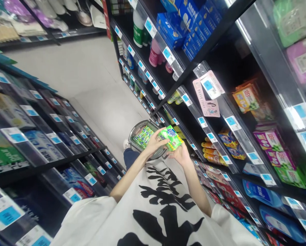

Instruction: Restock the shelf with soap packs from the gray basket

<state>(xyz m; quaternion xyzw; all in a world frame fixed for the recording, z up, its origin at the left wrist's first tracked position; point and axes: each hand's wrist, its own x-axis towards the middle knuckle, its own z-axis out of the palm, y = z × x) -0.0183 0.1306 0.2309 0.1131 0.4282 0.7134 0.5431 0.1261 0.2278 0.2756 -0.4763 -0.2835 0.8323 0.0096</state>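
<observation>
One white shirt (165,212) with black print sits nearest us; past it we see the left hand (155,142) pinching the left side of a green pack (172,137), thumb across its face; the right hand (181,155) cups the pack's lower right edge, so both grips are narrow and holding it; we find the pack up in the air, beside the right rim of a grey basket (134,129) in our view; similar green packs (144,136) lie inside, within its rim; we can't tell what the basket rests on; a shoe (126,144) shows by its left rim; left shelf carries a Colgate box (78,184) near its front edge; right shelf carries yellow bottles (211,152); farther off, blue boxes (188,25) are stacked.
</observation>
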